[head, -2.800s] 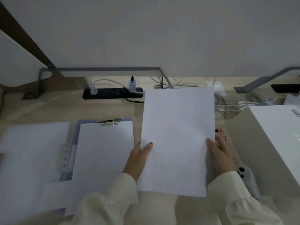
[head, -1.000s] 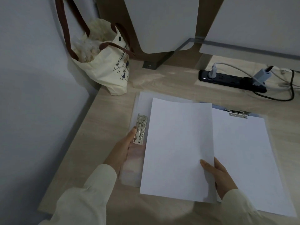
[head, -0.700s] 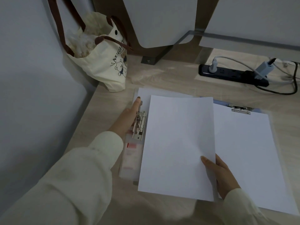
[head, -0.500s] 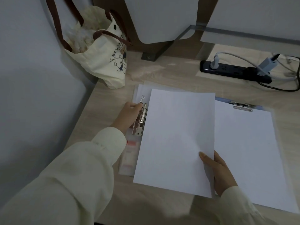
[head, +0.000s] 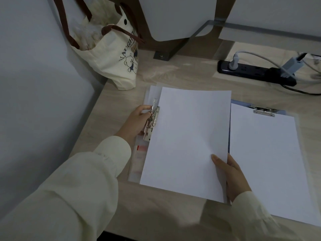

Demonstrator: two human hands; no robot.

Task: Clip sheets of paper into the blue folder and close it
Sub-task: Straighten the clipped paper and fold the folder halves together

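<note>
The blue folder (head: 240,103) lies open on the wooden desk. Its left flap carries a metal side clip (head: 152,119) with the lever raised. My left hand (head: 137,119) grips that lever with curled fingers. My right hand (head: 231,173) pinches a white sheet of paper (head: 187,136) at its lower right edge, thumb on top, and the sheet lies over the left flap with its left edge at the clip. On the right flap a second sheet (head: 271,162) sits under a top clip (head: 263,111).
A cream tote bag (head: 107,49) with brown straps stands at the back left against the wall. A black power strip (head: 255,72) with plugs and cables lies at the back right. The desk's left edge runs close to the folder.
The view swung left from the start. My left hand moved from flat beside the clip to gripping its lever, which now stands raised. The sheet slid left toward the clip.
</note>
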